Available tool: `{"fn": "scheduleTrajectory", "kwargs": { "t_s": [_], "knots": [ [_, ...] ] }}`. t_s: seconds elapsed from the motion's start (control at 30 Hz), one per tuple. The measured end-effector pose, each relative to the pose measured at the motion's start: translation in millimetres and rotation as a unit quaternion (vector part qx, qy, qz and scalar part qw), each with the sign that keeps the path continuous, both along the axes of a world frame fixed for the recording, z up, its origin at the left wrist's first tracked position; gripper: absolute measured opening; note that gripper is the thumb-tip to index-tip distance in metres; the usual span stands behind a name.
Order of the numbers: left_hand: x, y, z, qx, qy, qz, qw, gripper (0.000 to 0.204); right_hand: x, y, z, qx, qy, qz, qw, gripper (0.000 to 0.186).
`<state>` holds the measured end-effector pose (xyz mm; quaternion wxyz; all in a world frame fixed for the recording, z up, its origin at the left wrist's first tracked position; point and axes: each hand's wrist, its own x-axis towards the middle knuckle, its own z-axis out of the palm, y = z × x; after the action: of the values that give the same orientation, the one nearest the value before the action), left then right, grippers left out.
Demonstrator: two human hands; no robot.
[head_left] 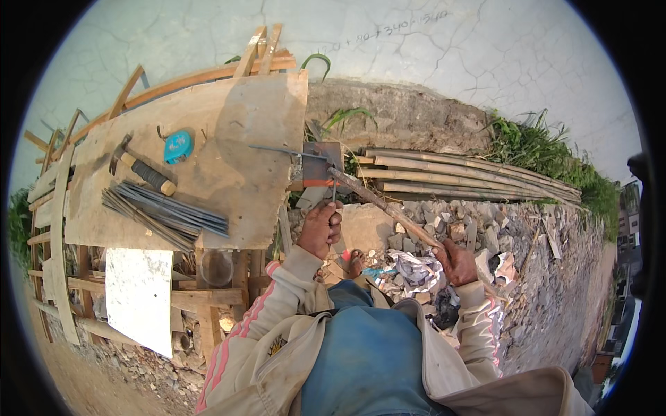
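Note:
My left hand [320, 230] is closed around the lower end of a thin steel rod [281, 150]. This rod runs out over the board's right edge and turns down toward me at a small metal bending plate [318, 173] with orange on its near edge. In my right hand [458, 265] I grip a long, rusty, wood-brown bar [378, 201]. It slants up to the left, and its far end meets the rod at the plate. How the bar's end engages the rod is too small to make out.
A plywood-topped bench [243, 187] holds a hammer [146, 170], a blue tape measure [178, 147] and a bundle of steel rods [166, 215]. Bamboo poles [458, 177] lie along the wall. Rubble [527, 291] and a crumpled sack [420, 272] cover ground at right. A white panel [139, 298] leans below the bench.

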<state>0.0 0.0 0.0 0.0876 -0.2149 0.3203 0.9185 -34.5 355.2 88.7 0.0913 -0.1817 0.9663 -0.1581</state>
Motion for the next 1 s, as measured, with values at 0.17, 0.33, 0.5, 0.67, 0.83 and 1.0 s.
{"fn": "scheduleTrajectory", "kwargs": {
  "t_s": [0.17, 0.33, 0.5, 0.67, 0.83, 1.0],
  "knots": [
    [-1.1, -0.9, 1.6, -0.003, -0.005, -0.004, 1.000, 0.017, -1.5, -1.4, -1.2, -0.008, 0.009, 0.000, 1.000, 0.044],
    [-0.4, -1.1, -0.6, 0.011, 0.002, -0.005, 1.000, 0.016, 13.3, -4.6, -3.4, 0.013, 0.010, -0.016, 1.000, 0.045],
    [-1.6, -4.1, -5.9, 0.009, -0.001, 0.000, 1.000, 0.015, 58.0, -22.8, -22.0, 0.026, 0.043, -0.053, 0.997, 0.042],
    [-3.0, -8.5, -11.1, 0.001, 0.003, -0.010, 1.000, 0.017, 64.5, -27.1, -15.9, 0.050, 0.077, -0.069, 0.993, 0.047],
    [-4.4, -14.7, -15.6, -0.006, 0.010, -0.028, 1.000, 0.018, 76.8, -34.0, -7.3, 0.052, 0.062, -0.095, 0.992, 0.050],
    [-5.6, -27.7, -18.5, -0.015, 0.037, -0.052, 0.998, 0.024, 94.4, -49.6, -8.9, 0.031, 0.059, -0.123, 0.990, 0.049]
  ]
}}
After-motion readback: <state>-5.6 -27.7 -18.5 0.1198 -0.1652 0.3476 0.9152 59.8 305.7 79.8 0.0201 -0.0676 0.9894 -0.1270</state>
